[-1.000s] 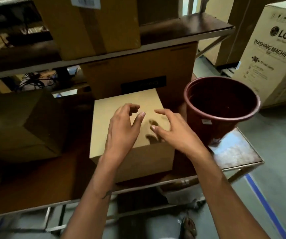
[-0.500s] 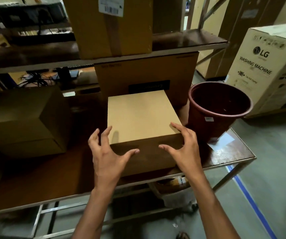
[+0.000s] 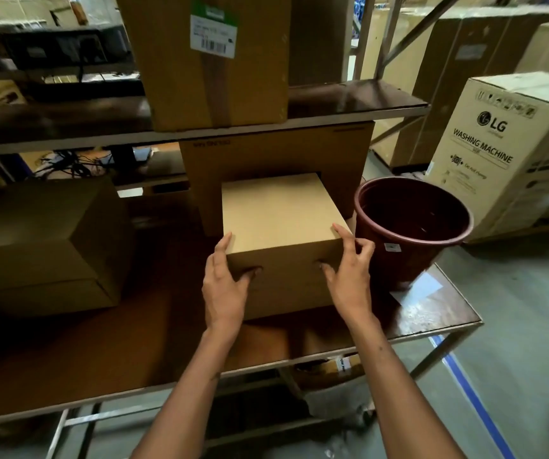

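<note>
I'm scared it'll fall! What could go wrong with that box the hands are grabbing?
The box sits close beside the pot, so sliding it rightward might knock the pot off the shelf edge. The left hand and right hand grip only its front corners, so it could slip.

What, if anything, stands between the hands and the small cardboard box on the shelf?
Nothing visible does. The left hand and right hand both grip the small box at its near corners, thumbs on the front face. The maroon bucket stands just right of it, beside the right hand, not between.
</note>
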The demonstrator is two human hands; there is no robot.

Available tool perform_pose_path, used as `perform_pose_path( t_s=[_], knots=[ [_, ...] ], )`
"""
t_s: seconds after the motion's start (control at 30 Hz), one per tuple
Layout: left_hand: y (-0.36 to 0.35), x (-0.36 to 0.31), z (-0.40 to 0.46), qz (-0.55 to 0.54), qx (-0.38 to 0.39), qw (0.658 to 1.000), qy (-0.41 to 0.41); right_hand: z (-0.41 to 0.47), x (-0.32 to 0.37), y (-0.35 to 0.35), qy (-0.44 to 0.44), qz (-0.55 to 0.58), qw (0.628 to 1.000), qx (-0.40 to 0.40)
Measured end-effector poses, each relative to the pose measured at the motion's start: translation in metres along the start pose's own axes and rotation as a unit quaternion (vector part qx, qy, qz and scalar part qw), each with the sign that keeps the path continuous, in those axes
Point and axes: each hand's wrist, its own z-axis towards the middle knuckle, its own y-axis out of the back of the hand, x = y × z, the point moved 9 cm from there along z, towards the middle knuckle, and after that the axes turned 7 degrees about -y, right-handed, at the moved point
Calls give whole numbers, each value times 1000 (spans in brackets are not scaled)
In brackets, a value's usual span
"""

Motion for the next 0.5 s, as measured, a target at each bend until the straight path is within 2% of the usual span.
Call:
perform_pose_path(
  t_s=[0.5],
  knots=[
    [-58,4,72,6,19,999,-25,72,-4,-26,-5,-139,986,-92]
  ],
)
